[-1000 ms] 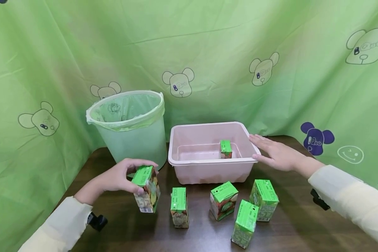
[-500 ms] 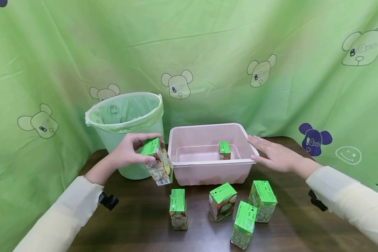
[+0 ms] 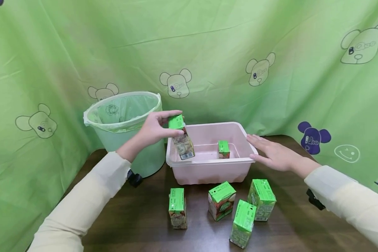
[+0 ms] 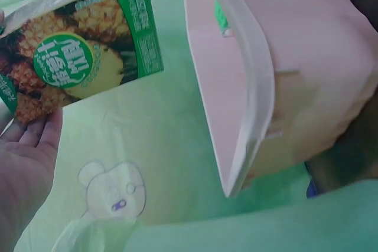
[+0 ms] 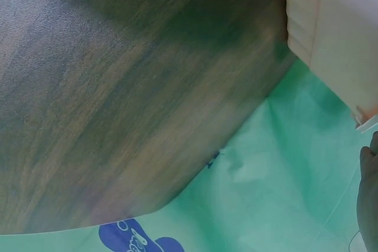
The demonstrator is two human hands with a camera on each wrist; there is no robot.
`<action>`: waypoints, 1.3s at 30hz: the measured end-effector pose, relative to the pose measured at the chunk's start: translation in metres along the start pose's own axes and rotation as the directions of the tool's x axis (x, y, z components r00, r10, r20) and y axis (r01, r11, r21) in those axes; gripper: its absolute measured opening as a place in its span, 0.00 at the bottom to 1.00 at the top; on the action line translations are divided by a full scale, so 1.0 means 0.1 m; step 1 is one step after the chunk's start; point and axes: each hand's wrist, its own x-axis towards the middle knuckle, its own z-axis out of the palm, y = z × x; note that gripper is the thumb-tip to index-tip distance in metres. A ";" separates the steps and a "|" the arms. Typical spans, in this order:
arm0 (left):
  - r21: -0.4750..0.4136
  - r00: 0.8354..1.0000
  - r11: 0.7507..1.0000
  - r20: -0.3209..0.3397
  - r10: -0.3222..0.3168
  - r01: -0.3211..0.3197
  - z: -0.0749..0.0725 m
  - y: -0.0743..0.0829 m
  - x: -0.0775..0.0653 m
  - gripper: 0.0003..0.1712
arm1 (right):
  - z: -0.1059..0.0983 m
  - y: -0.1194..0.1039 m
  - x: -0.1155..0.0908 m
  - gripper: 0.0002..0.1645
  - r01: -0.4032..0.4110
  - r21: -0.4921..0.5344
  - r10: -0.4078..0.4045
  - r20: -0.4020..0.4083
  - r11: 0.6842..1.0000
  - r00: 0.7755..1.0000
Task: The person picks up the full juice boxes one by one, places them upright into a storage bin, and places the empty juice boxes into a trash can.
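My left hand [image 3: 155, 128] grips a juice carton [image 3: 183, 141] near its green top, thumb on the near side. The carton tilts over the left end of the pink bin [image 3: 212, 173]. Pineapple pictures cover the broad face of this juice carton [image 4: 77, 51] in the left wrist view. Inside the bin, toward its right, stands another green-topped carton [image 3: 223, 149]. My right hand [image 3: 275, 153] touches the bin's right rim with straight fingers. Only a sliver of the right hand [image 5: 369, 196] shows in the right wrist view.
On the brown table [image 3: 138, 217], before the bin, stand a narrow carton [image 3: 177, 210], a brown-sided carton [image 3: 222, 201] and two green cartons, one nearer [image 3: 243, 224] and one farther [image 3: 262, 200]. A lined green trash can [image 3: 145, 154] stands left of the bin. Green cloth [image 3: 208, 42] hangs behind.
My left hand has carried the juice carton up and to the right, from the table in front of the trash can to over the bin. The right hand has stayed on the rim.
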 end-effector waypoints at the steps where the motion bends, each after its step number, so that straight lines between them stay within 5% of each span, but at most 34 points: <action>1: -0.001 1.000 1.000 -0.002 0.000 0.000 0.03 -0.01 0.04 0.33 | 0.00 0.00 0.00 0.41 -0.005 0.002 0.005 0.006 1.000 1.000; 14: -0.052 0.999 0.998 0.023 -0.044 0.045 0.46 -0.38 0.32 0.36 | 0.01 0.00 0.00 0.41 -0.006 -0.010 0.006 0.032 1.000 0.999; 39: 0.176 0.972 0.972 0.150 -0.181 0.154 0.77 -0.81 0.67 0.40 | 0.00 0.00 -0.01 0.41 -0.017 -0.024 0.018 0.035 1.000 0.999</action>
